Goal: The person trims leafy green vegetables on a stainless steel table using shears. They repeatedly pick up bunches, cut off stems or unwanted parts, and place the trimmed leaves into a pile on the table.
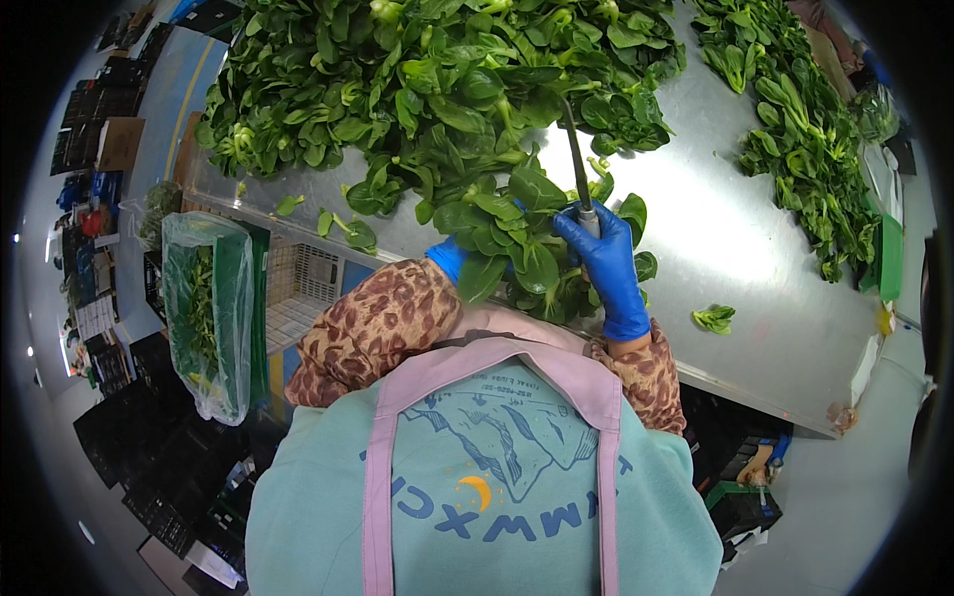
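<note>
Blue gloves cover both hands. My right hand (pixel 610 261) is closed around the grey handle of a knife (pixel 574 149), whose long narrow blade points away from me towards the leaf pile. My left hand (pixel 449 258) is mostly covered by a bunch of leafy greens (pixel 514 231), which look like small bok choy. Its fingers are hidden under the leaves, but the bunch rests in that hand, close to my apron at the table's near edge. More leaves and pale stems hang beneath my right hand. Just beyond, a large heap of the same greens (pixel 447 82) covers the metal table (pixel 753 298).
Another long row of greens (pixel 801 149) lies along the table's right side, near a green crate (pixel 891 257). A loose leaf cluster (pixel 714 319) sits at right. To my left stand a plastic-lined green crate (pixel 257 313) and a white slatted crate (pixel 302 283). Black crates (pixel 156 447) fill the lower left.
</note>
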### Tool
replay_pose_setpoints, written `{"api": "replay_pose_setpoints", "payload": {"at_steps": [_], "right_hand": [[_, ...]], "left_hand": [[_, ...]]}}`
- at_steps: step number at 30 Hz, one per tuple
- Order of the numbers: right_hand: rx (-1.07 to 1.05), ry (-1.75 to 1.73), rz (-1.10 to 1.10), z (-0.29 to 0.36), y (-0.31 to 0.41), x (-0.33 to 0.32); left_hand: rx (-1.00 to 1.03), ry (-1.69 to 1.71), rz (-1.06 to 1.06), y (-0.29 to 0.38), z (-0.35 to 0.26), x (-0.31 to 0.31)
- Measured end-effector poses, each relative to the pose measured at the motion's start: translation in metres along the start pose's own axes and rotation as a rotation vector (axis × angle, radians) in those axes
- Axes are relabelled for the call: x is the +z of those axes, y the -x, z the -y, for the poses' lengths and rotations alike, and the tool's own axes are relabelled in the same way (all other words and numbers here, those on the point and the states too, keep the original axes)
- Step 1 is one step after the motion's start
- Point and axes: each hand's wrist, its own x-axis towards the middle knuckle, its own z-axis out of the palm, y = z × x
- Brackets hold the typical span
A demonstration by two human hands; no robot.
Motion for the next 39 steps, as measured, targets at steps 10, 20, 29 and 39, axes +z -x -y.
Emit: {"api": "replay_pose_setpoints", "payload": {"at_steps": [10, 20, 29, 39], "right_hand": [[0.072, -0.165, 0.046, 0.006, 0.004, -0.001], [-0.035, -0.525, 0.162, 0.006, 0.019, -0.015], [0.135, -0.135, -0.066, 0.005, 0.013, -0.005], [0.072, 0.075, 0.074, 0.003, 0.016, 0.014]], "left_hand": [[-0.017, 0.121, -0.014, -0.002, 0.002, -0.001], [-0.03, 0.441, 0.028, -0.01, 0.011, -0.01], [-0.038, 0.758, 0.189, -0.019, 0.021, -0.026], [-0.038, 0.454, -0.182, -0.015, 0.002, -0.005]]}}
